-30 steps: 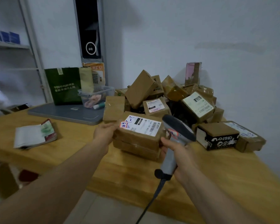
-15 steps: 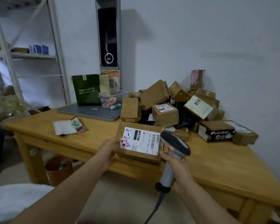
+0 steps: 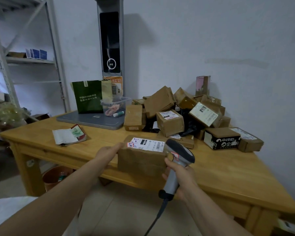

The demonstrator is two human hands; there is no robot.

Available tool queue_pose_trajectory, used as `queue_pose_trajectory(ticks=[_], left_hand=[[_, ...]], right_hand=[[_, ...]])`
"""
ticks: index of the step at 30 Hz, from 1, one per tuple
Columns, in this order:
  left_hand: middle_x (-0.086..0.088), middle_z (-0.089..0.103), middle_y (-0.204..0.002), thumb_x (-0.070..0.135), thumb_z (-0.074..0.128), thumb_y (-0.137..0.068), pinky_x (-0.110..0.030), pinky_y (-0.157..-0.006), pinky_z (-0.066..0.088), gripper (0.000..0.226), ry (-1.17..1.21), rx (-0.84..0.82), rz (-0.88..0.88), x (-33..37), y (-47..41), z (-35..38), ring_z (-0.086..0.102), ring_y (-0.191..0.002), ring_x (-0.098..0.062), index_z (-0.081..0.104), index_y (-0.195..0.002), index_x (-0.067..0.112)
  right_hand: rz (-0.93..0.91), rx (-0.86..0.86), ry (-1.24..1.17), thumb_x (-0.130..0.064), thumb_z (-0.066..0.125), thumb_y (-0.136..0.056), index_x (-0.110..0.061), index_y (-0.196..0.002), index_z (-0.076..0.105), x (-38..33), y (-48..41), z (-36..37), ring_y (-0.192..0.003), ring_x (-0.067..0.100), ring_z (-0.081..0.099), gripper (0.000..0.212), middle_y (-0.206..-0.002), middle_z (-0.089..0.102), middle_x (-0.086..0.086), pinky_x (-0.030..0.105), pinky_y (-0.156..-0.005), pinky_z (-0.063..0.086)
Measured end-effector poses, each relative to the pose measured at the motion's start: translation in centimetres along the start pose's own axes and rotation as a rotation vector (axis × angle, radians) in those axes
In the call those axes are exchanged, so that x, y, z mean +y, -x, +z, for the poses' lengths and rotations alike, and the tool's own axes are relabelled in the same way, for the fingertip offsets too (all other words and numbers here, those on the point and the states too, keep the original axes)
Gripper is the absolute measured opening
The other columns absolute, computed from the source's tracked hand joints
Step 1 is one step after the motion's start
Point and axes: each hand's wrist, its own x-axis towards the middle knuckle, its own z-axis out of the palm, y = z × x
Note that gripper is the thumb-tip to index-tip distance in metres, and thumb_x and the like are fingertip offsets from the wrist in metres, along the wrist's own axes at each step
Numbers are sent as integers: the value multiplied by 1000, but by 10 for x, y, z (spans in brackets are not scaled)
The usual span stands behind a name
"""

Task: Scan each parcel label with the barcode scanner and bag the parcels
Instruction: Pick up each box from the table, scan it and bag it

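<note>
Here, in the head view, a heap of brown parcels crowds the far right of the table, with a black box at its near edge. Left of the heap a green bag and a clear tub stand on a grey slab. The tub holds something pink and a white-and-green tube. A booklet lies nearer, well apart from the hands. Under the table a brown bin holds scraps too dim to tell. A white sack shows at the bottom left. At the table's near edge the left hand presses fairly straight, closed-up fingers against the left side of one parcel, whose label faces up. The thumb is hidden. The right hand is curled tight round the handle of the scanner, whose head sits just beside the label's right end, nothing between them.
</note>
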Motion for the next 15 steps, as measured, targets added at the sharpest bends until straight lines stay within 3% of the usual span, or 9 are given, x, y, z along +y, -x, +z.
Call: queue_pose_trajectory(ticks=[2,5,9,12,15], left_hand=[[-12,52,-132,51,65,-85,-42,-92,44,64,-126,81,3,3,1,-1,47,-119,-32,52,-128,6],[-13,35,-150,39,75,-79,-46,-104,38,84,-243,104,114,10,-11,-5,36,-134,-34,33,-146,11],[-8,18,-159,15,71,-83,-43,-112,28,91,-402,-24,357,32,-22,1,20,-145,-28,15,-154,20],[-6,10,-161,12,61,-87,-42,-114,23,84,-492,-157,411,44,-27,9,13,-147,-27,11,-154,22],[-7,8,-161,18,60,-86,-42,-115,21,87,-606,-301,338,46,-35,11,14,-146,-27,6,-155,20]], right_hand=[[-17,24,-6,-6,77,-77,-10,-97,61,-3,-4,-1,-100,30,62,26,-106,64,15,42,-87,53],[-23,67,4,-9,77,-77,-11,-87,61,-4,-8,-2,-85,29,64,19,-95,66,14,41,-80,54],[18,-13,24,-9,75,-78,-1,-99,64,3,-3,-1,-68,26,68,25,-80,70,16,34,-62,58],[91,-105,-21,-9,74,-77,1,-102,64,3,-1,3,-77,31,72,29,-88,73,22,38,-70,60],[70,-128,-30,-11,76,-71,-1,-107,64,-4,-5,5,-89,33,71,39,-95,73,21,45,-82,57]])
